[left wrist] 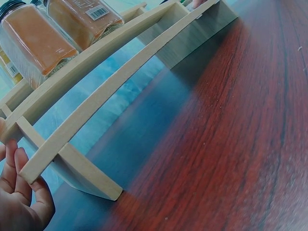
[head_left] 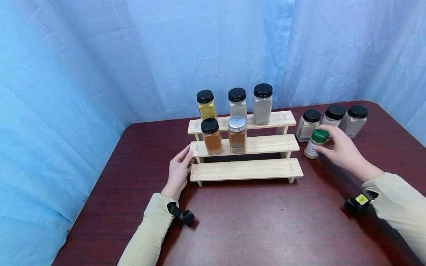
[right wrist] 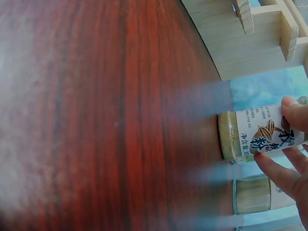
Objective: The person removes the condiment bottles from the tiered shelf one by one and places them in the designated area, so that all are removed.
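Observation:
A three-tier wooden spice rack [head_left: 246,168] stands on the table. My left hand [head_left: 178,170] holds its left end, fingers at the edge of the middle shelf; the left wrist view shows fingertips [left wrist: 24,163] against the wood. Off the rack's right end, my right hand [head_left: 339,147] pinches a small spice jar [head_left: 312,147] with a green cap, thumb on one side and fingers on the other. The jar is nearly upright, low at the table. Close up, its white label [right wrist: 264,129] has printed characters, and tan powder shows at the bottom.
Three black-lidded jars [head_left: 307,127] stand behind the right hand. On the top shelf are a yellow-filled jar [head_left: 207,110] and two pale ones [head_left: 263,109]. The middle shelf bears an orange-brown jar [head_left: 213,142] and a silver-lidded one [head_left: 237,140]. A blue curtain [head_left: 199,44] hangs behind.

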`<act>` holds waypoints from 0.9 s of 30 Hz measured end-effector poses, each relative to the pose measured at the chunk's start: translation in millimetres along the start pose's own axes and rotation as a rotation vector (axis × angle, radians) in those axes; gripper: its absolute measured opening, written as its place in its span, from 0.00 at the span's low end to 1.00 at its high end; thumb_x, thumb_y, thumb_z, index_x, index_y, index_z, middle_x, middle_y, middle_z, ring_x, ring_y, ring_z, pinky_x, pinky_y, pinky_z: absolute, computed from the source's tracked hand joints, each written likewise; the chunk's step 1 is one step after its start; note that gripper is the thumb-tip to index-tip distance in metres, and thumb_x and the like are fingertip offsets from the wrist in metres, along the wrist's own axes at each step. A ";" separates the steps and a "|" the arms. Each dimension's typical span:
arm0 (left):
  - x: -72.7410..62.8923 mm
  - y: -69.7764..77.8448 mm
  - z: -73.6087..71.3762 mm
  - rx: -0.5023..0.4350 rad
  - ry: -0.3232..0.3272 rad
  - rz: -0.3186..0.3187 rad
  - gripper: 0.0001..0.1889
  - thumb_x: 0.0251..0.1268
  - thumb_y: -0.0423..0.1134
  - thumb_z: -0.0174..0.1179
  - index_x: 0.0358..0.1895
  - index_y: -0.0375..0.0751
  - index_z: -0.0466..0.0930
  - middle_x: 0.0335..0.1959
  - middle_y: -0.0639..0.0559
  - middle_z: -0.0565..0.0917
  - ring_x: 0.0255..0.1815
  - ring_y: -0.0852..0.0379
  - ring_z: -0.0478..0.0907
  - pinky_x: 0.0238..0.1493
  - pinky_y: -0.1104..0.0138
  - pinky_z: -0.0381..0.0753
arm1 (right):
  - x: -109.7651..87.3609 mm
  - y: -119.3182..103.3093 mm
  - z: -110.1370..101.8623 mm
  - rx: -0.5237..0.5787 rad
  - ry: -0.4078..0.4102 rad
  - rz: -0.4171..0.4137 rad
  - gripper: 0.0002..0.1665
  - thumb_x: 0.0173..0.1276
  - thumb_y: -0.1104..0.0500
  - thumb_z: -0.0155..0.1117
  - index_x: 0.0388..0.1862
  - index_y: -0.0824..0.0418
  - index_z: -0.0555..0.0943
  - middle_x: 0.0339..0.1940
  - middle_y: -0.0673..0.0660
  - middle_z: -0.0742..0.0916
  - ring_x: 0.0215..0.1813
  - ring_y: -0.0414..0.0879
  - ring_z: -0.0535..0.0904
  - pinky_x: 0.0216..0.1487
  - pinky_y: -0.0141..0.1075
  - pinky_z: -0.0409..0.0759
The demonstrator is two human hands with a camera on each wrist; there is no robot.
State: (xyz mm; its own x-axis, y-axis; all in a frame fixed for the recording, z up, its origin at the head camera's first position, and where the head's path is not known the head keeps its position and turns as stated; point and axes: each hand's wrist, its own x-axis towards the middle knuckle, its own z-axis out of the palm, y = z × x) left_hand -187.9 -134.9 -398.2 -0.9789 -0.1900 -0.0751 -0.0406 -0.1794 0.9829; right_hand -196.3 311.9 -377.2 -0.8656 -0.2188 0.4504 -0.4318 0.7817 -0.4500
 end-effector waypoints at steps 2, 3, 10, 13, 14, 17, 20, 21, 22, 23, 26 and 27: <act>0.2 0.0 0.5 -0.001 0.003 -0.001 0.22 0.70 0.32 0.53 0.66 0.37 0.69 0.29 0.65 0.79 0.27 0.67 0.71 0.25 0.78 0.71 | 0.5 -0.1 -0.1 -0.002 -0.003 -0.001 0.37 0.51 0.73 0.72 0.60 0.69 0.68 0.48 0.69 0.75 0.40 0.22 0.62 0.33 0.13 0.64; 0.2 0.0 0.6 -0.001 0.003 -0.001 0.22 0.70 0.32 0.53 0.66 0.37 0.69 0.29 0.65 0.79 0.27 0.67 0.71 0.26 0.78 0.71 | 0.7 -0.3 -0.2 -0.005 -0.004 -0.001 0.37 0.51 0.72 0.72 0.60 0.69 0.68 0.48 0.69 0.75 0.40 0.26 0.64 0.33 0.13 0.64; -1.2 1.0 0.9 0.001 0.002 0.002 0.22 0.70 0.33 0.53 0.66 0.37 0.69 0.30 0.65 0.80 0.27 0.67 0.71 0.25 0.78 0.71 | 1.1 0.0 -0.2 0.005 -0.035 0.015 0.37 0.52 0.72 0.71 0.61 0.70 0.66 0.50 0.71 0.73 0.41 0.60 0.74 0.32 0.14 0.63; -2.0 1.3 1.3 -0.001 0.004 0.002 0.21 0.70 0.32 0.53 0.65 0.37 0.70 0.30 0.65 0.80 0.27 0.67 0.72 0.25 0.78 0.71 | 1.0 0.7 -0.2 0.000 -0.045 0.019 0.37 0.53 0.71 0.71 0.61 0.70 0.65 0.50 0.71 0.73 0.42 0.62 0.75 0.32 0.16 0.65; -2.1 1.4 1.3 0.000 0.004 0.003 0.21 0.70 0.32 0.53 0.65 0.36 0.70 0.30 0.65 0.80 0.27 0.67 0.72 0.25 0.78 0.71 | 0.9 0.8 -0.3 -0.002 -0.050 0.022 0.37 0.54 0.71 0.71 0.61 0.70 0.65 0.51 0.71 0.72 0.42 0.62 0.74 0.33 0.18 0.67; -2.2 1.4 1.5 0.001 0.006 0.006 0.21 0.70 0.32 0.53 0.65 0.36 0.70 0.31 0.65 0.80 0.27 0.67 0.72 0.25 0.78 0.71 | 1.3 -0.1 -1.8 -0.011 -0.061 0.037 0.37 0.54 0.70 0.71 0.61 0.70 0.66 0.51 0.71 0.72 0.44 0.62 0.74 0.34 0.21 0.68; -2.1 1.4 1.2 0.007 0.006 0.007 0.21 0.70 0.32 0.53 0.65 0.36 0.70 0.31 0.65 0.80 0.27 0.67 0.72 0.25 0.78 0.71 | 1.9 -1.4 -4.1 -0.020 -0.070 0.047 0.36 0.54 0.70 0.71 0.60 0.69 0.67 0.52 0.70 0.73 0.45 0.60 0.74 0.35 0.22 0.67; -2.2 1.4 1.1 0.006 0.006 0.006 0.21 0.70 0.32 0.53 0.65 0.36 0.70 0.31 0.65 0.80 0.27 0.67 0.72 0.25 0.78 0.71 | 2.2 -1.7 -4.8 -0.022 -0.072 0.048 0.36 0.53 0.70 0.72 0.60 0.69 0.67 0.52 0.69 0.73 0.46 0.60 0.74 0.36 0.21 0.66; -2.2 1.5 1.0 0.006 0.005 0.005 0.21 0.70 0.32 0.53 0.65 0.36 0.70 0.31 0.65 0.80 0.27 0.67 0.72 0.25 0.78 0.71 | 2.3 -2.0 -5.5 -0.023 -0.075 0.052 0.35 0.53 0.69 0.72 0.60 0.69 0.68 0.52 0.69 0.73 0.46 0.59 0.73 0.36 0.21 0.66; -2.3 1.5 0.9 0.006 0.005 0.004 0.21 0.70 0.32 0.53 0.65 0.36 0.70 0.31 0.65 0.80 0.28 0.67 0.72 0.25 0.78 0.71 | 2.5 -2.2 -6.3 -0.024 -0.078 0.051 0.35 0.53 0.69 0.72 0.59 0.68 0.68 0.52 0.69 0.73 0.46 0.59 0.73 0.36 0.23 0.66; -2.5 1.7 0.9 0.007 0.002 0.005 0.21 0.70 0.33 0.53 0.65 0.37 0.70 0.31 0.65 0.80 0.27 0.67 0.72 0.25 0.78 0.71 | 3.2 -2.1 -7.9 -0.008 -0.096 0.053 0.36 0.54 0.68 0.72 0.60 0.69 0.67 0.54 0.69 0.72 0.49 0.61 0.72 0.41 0.35 0.77; -2.5 1.7 0.9 0.007 0.003 0.005 0.21 0.70 0.33 0.53 0.65 0.37 0.70 0.31 0.65 0.80 0.27 0.67 0.72 0.25 0.78 0.71 | 3.5 -1.9 -8.2 0.002 -0.102 0.056 0.37 0.54 0.67 0.72 0.61 0.69 0.66 0.55 0.70 0.72 0.50 0.61 0.71 0.43 0.41 0.79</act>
State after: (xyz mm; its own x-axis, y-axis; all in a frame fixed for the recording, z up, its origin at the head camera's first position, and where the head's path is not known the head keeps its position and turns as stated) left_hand -185.6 -133.8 -396.2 -0.9785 -0.1941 -0.0705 -0.0368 -0.1718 0.9844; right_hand -196.4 314.5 -368.4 -0.9098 -0.2331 0.3433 -0.3821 0.7935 -0.4737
